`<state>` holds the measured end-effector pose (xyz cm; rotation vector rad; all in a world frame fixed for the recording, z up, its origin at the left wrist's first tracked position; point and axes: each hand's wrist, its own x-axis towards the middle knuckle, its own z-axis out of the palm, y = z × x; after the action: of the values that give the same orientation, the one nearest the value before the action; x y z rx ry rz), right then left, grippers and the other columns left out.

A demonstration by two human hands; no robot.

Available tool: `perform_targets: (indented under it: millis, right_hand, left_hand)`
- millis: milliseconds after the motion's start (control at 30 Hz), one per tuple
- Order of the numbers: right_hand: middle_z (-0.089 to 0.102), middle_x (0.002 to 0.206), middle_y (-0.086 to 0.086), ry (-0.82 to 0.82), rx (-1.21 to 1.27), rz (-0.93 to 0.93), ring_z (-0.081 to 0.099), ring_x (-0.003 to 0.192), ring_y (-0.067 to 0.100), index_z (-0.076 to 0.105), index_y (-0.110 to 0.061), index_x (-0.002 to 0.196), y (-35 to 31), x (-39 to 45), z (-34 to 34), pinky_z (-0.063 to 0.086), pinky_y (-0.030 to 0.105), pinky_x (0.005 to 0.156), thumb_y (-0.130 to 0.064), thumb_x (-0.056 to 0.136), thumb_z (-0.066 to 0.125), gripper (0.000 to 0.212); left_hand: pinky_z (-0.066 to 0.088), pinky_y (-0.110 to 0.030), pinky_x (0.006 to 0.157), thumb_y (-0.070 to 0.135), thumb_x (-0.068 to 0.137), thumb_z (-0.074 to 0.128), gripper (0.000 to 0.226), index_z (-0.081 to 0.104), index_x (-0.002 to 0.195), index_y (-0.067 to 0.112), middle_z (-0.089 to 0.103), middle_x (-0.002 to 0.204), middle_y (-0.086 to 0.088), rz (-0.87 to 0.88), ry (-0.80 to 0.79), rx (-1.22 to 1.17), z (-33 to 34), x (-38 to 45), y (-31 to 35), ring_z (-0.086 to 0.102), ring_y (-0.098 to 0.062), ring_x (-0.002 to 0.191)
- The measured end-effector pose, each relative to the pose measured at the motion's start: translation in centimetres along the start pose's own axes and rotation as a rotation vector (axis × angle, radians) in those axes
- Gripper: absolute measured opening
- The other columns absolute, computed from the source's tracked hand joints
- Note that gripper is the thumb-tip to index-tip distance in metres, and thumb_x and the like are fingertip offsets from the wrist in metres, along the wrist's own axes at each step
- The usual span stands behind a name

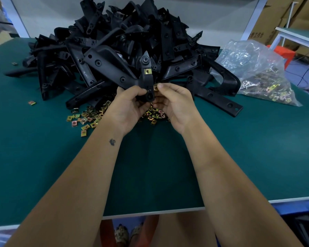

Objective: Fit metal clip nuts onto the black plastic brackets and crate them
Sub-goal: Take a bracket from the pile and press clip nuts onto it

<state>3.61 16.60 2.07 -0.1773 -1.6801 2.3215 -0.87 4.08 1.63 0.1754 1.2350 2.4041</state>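
bracket (146,75) above left grip (130,102), clip nut (155,88) in right grip (173,102)

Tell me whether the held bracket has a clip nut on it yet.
Yes: the bracket carries one clip nut on its upper part; the right hand pinches a second at its side.

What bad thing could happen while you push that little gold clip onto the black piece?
The clip nut, pinched only by the right hand at the held bracket, might slip into the loose clips below. The bracket pile leans high behind, so a bump could tumble pieces.
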Motion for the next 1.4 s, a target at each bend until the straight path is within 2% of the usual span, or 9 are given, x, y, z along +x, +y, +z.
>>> perform_targets:
  millis: [100, 200, 300, 533, 800, 1000, 1133, 1300, 1400]
  right_hand:
    - [0.065, 0.081, 0.011, 0.003, -0.016, -0.005, 0.058, 0.066, 0.017, 0.066, -0.003, 0.089, 0.00, 0.00, -0.05, 0.051, 0.024, 0.059, -0.005, 0.097, 0.056, 0.012]
    - [0.065, 0.081, 0.010, 0.012, -0.028, -0.003, 0.058, 0.066, 0.016, 0.067, -0.003, 0.090, -0.01, 0.04, -0.16, 0.051, 0.024, 0.060, -0.006, 0.096, 0.058, 0.011]
    - [0.065, 0.079, 0.007, 0.013, -0.052, -0.003, 0.059, 0.065, 0.014, 0.067, -0.005, 0.088, 0.02, 0.07, -0.14, 0.051, 0.024, 0.061, -0.008, 0.096, 0.059, 0.011]
    - [0.061, 0.065, -0.004, 0.057, -0.141, -0.019, 0.055, 0.061, 0.008, 0.069, -0.012, 0.081, 0.20, 0.08, -0.38, 0.048, 0.023, 0.062, -0.012, 0.094, 0.064, 0.014]
    - [0.053, 0.053, -0.015, 0.091, -0.298, -0.110, 0.049, 0.053, -0.001, 0.068, -0.017, 0.076, 0.54, 0.20, -0.22, 0.045, 0.021, 0.060, -0.014, 0.096, 0.061, 0.022]
    - [0.052, 0.057, -0.014, 0.119, -0.364, -0.149, 0.046, 0.053, -0.002, 0.067, -0.017, 0.078, 0.62, 0.29, -0.16, 0.043, 0.016, 0.056, -0.015, 0.097, 0.058, 0.021]
    - [0.056, 0.057, -0.019, 0.123, -0.421, -0.171, 0.048, 0.053, -0.005, 0.066, -0.020, 0.077, 0.52, 0.26, -0.33, 0.044, 0.014, 0.057, -0.016, 0.097, 0.058, 0.022]
    - [0.055, 0.065, -0.011, 0.112, -0.473, -0.187, 0.047, 0.056, -0.003, 0.065, -0.021, 0.076, 0.53, 0.24, -0.35, 0.044, 0.018, 0.061, -0.015, 0.097, 0.058, 0.024]
    - [0.055, 0.064, -0.015, 0.114, -0.480, -0.192, 0.048, 0.057, -0.004, 0.064, -0.023, 0.074, 0.60, 0.19, -0.23, 0.043, 0.018, 0.062, -0.016, 0.097, 0.057, 0.025]
  left_hand:
    - [0.054, -0.024, 0.064, -0.003, 0.092, 0.050, 0.035, 0.041, 0.124, 0.011, 0.061, 0.112, -0.013, 0.015, 0.001, -0.007, -0.16, 0.18, 0.00, 0.064, -0.016, 0.080]
    - [0.053, -0.024, 0.063, -0.004, 0.092, 0.053, 0.035, 0.038, 0.117, 0.016, 0.063, 0.110, -0.011, 0.036, 0.020, -0.001, -0.20, 0.26, -0.12, 0.063, -0.018, 0.086]
    - [0.054, -0.025, 0.066, -0.003, 0.092, 0.054, 0.036, 0.039, 0.117, 0.016, 0.063, 0.114, -0.010, 0.050, 0.017, 0.011, -0.18, 0.25, -0.20, 0.062, -0.020, 0.093]
    - [0.054, -0.024, 0.068, -0.004, 0.093, 0.056, 0.039, 0.041, 0.123, 0.017, 0.066, 0.112, -0.005, 0.098, -0.028, 0.062, -0.21, 0.16, -0.28, 0.065, -0.015, 0.091]
    - [0.053, -0.023, 0.071, -0.004, 0.094, 0.056, 0.046, 0.037, 0.131, 0.016, 0.062, 0.123, -0.007, 0.140, -0.046, 0.121, 0.02, 0.11, -0.60, 0.065, -0.015, 0.098]
    - [0.054, -0.022, 0.074, -0.004, 0.094, 0.058, 0.044, 0.038, 0.128, 0.016, 0.059, 0.133, -0.012, 0.150, -0.057, 0.148, -0.01, 0.00, -0.81, 0.065, -0.016, 0.102]
    - [0.054, -0.021, 0.075, -0.003, 0.094, 0.059, 0.044, 0.037, 0.129, 0.015, 0.054, 0.139, -0.013, 0.139, -0.073, 0.168, -0.25, -0.01, -0.89, 0.062, -0.016, 0.108]
    - [0.055, -0.021, 0.075, -0.002, 0.095, 0.060, 0.042, 0.038, 0.125, 0.016, 0.055, 0.137, -0.011, 0.121, -0.066, 0.184, -0.42, 0.13, -0.86, 0.062, -0.016, 0.109]
    - [0.055, -0.021, 0.076, -0.002, 0.095, 0.059, 0.044, 0.037, 0.129, 0.016, 0.056, 0.136, -0.010, 0.117, -0.071, 0.191, -0.44, 0.15, -0.95, 0.062, -0.014, 0.108]
